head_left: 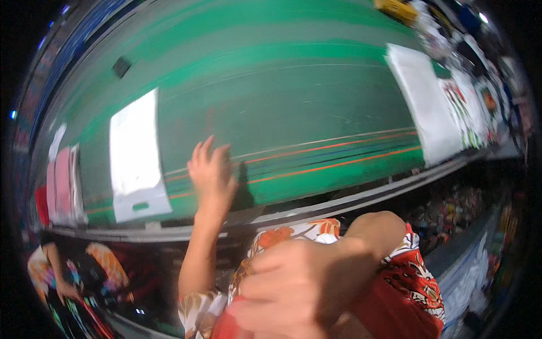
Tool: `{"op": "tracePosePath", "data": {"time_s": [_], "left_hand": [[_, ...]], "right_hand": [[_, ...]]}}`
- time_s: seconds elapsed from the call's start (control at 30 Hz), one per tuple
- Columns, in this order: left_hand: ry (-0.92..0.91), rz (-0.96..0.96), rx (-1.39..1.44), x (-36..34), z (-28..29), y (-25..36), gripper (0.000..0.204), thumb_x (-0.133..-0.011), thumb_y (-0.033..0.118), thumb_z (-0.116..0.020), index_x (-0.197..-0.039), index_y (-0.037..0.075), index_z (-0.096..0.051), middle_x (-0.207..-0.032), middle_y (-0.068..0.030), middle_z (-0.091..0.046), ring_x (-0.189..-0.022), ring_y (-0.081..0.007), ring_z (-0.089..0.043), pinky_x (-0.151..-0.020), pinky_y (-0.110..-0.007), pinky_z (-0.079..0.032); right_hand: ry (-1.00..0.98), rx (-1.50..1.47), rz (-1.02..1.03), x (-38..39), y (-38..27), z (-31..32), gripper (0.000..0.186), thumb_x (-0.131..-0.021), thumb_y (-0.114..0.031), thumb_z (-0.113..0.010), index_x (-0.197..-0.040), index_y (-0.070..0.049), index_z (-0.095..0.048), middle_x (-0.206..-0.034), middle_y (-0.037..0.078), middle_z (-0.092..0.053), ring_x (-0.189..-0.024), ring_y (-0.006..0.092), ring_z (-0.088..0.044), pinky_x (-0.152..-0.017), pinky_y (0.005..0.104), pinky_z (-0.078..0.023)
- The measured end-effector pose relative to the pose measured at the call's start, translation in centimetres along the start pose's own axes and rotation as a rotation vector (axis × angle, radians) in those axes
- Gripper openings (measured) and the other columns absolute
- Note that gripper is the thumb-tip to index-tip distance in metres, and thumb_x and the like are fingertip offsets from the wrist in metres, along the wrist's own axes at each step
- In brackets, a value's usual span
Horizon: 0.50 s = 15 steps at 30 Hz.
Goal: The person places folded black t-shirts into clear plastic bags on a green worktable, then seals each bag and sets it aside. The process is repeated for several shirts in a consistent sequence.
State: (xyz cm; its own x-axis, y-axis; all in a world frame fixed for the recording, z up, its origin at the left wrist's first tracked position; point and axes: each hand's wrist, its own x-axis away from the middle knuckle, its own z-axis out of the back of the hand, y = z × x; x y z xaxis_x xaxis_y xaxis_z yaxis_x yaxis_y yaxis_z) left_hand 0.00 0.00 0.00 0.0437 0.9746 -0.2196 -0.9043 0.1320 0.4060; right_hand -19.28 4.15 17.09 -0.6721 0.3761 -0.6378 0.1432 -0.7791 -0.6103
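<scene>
Over the green tabletop point(327, 101), my left hand point(212, 172) is open with its fingers apart, holding nothing. To its left lies the nearest thing, a flat white bag point(135, 147) with a cut-out handle at its near end; hand and bag are apart. Close to the camera and blurred, my right hand point(288, 282) is curled into a fist in front of my body. Whatever its fingers might hold is hidden. Toward the right end of the table rests a stack of flat white bags point(423, 101), away from both hands.
Printed bags point(466, 113) lie beyond the white stack, with a yellow crate point(395, 8) at the far right. A pink and white stack point(65, 183) sits at the left end. A small dark square point(121, 66) lies farther back. Another person's hand point(68, 291) shows at lower left.
</scene>
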Motion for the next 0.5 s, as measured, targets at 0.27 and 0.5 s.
{"op": "tracePosePath", "data": {"time_s": [0.27,0.5], "left_hand": [[0.033,-0.039,0.129,-0.8,-5.2,12.0,0.034,-0.081,0.002,-0.069,-0.114,0.008,-0.062,-0.135,-0.0186,-0.052,-0.125,-0.0417,-0.047,-0.102,-0.051,-0.039],[-0.001,-0.132,0.205,-3.0,-11.9,23.4,0.034,-0.076,-0.002,-0.070,-0.108,0.006,-0.064,-0.130,-0.0203,-0.055,-0.118,-0.0411,-0.053,-0.098,-0.049,-0.043]], "right_hand": [[0.002,0.429,-0.410,15.2,5.0,11.3,0.014,-0.084,-0.019,-0.070,-0.090,-0.008,-0.064,-0.075,0.007,-0.063,-0.069,0.0259,-0.066,-0.059,0.0378,-0.051],[0.292,1.046,-0.743,32.1,8.5,29.4,0.010,-0.086,-0.006,-0.066,-0.094,-0.001,-0.067,-0.091,0.015,-0.069,-0.084,0.0345,-0.067,-0.075,0.0408,-0.054]]}}
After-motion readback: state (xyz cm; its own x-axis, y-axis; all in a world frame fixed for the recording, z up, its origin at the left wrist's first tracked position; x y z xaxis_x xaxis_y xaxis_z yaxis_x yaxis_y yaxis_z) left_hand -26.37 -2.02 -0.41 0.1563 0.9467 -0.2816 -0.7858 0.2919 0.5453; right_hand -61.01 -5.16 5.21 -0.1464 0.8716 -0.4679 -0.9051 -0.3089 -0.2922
